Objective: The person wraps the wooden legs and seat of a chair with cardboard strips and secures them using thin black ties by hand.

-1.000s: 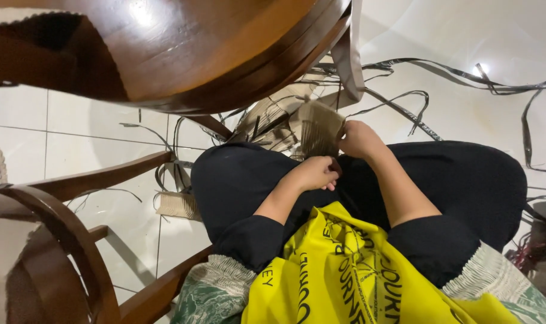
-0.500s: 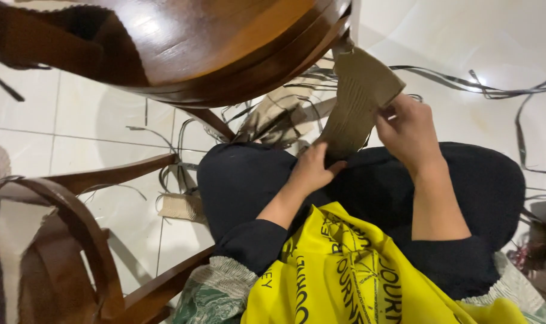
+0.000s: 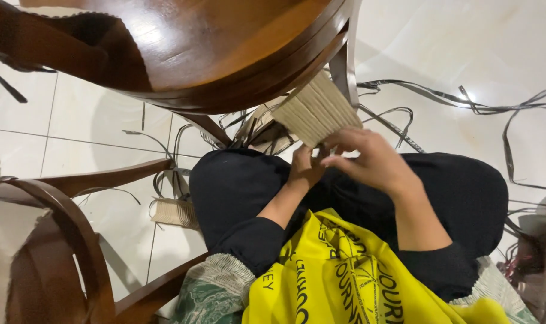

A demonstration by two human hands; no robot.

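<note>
Above the lap, at about one o'clock from the frame's middle, both hands hold a pale beige woven strip panel [image 3: 316,109], ribbed and roughly rectangular, tilted with its far edge just under the rim of the round dark-brown wooden worktop [image 3: 183,48]. The right hand [image 3: 374,161] lies over the panel's near edge with its fingers [image 3: 339,139] curled shut on it; the left hand [image 3: 306,169] pinches the same edge from below, thumb up. Half a second earlier the panel stood taller and darker-looking; now it is turned flatter and its lighter face shows, while the hands have moved closer together at its lower edge. That suggests the work has shifted to this near edge, though this is only a judgement.

At eleven o'clock from the hands, more loose dark flat strips [image 3: 465,99] trail across the white tiled floor [image 3: 105,132]. A second small woven piece [image 3: 174,211] lies on the floor at eight o'clock. The fingertips under the panel are hidden, and the panel's far corner is hard to separate from the table leg.
</note>
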